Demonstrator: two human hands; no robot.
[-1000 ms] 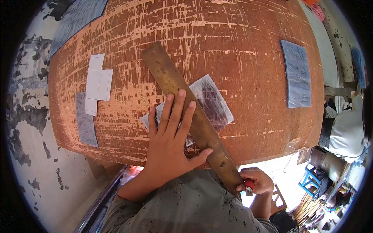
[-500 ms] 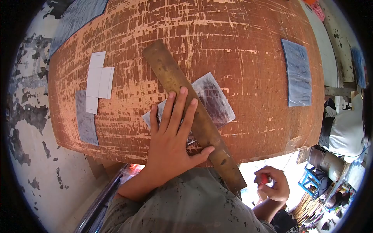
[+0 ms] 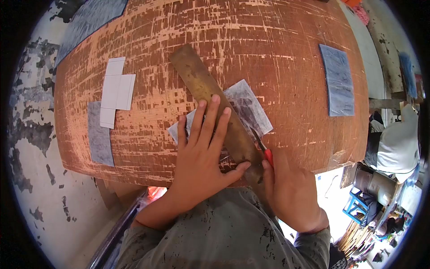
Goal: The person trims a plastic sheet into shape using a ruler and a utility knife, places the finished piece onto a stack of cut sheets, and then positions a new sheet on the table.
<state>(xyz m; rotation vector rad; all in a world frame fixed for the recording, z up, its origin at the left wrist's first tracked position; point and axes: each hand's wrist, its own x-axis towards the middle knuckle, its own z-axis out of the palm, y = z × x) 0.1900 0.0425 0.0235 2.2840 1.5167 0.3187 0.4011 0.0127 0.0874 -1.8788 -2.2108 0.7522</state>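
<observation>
My left hand point(image 3: 204, 148) lies flat with spread fingers, pressing on a long brownish metal straightedge point(image 3: 195, 74). The straightedge slants across a grey translucent sheet point(image 3: 251, 107), which shows on both sides of it and is partly hidden by the metal and my fingers. In my right hand point(image 3: 293, 193) is a knife with a red handle point(image 3: 268, 157). Its dark, thin blade point(image 3: 257, 138) points up and left, along the right edge of the straightedge and over the sheet's lower part. Whether the tip touches the sheet I cannot tell.
White paper pieces with drawn lines point(image 3: 117, 92) overlap a grey strip point(image 3: 100, 143) on the left. A blue-grey rectangle point(image 3: 337, 80) lies at the right of the scratched wooden table point(image 3: 291, 67). A larger grey sheet point(image 3: 89, 27) covers the far left corner. A blue stool point(image 3: 356, 204) stands beyond.
My right hand has come up and left from beyond the table's near edge, bringing the knife to the straightedge. My left hand still presses in about the same place.
</observation>
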